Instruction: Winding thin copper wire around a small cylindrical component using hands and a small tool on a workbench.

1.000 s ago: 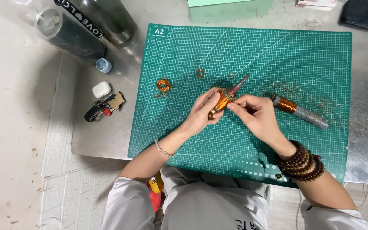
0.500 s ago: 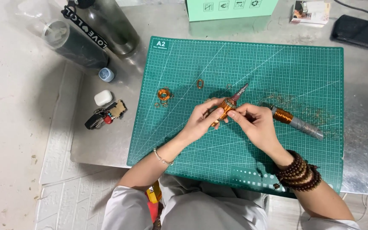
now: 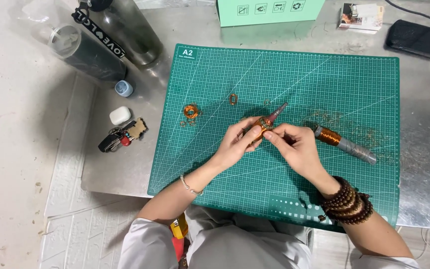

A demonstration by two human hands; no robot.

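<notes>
Both your hands are on that copper-wound rod over the middle of the green cutting mat (image 3: 324, 79).

Your left hand (image 3: 237, 142) pinches the copper-wound rod (image 3: 267, 122) shut from underneath, probably to keep it steady, while your right hand (image 3: 294, 144) has its fingertips closed on the coil end, tip pointing up and away. A second wound rod (image 3: 344, 144) lies just right of your hands, and a loose copper coil (image 3: 191, 111) sits to the left, both near enough to grab.
</notes>
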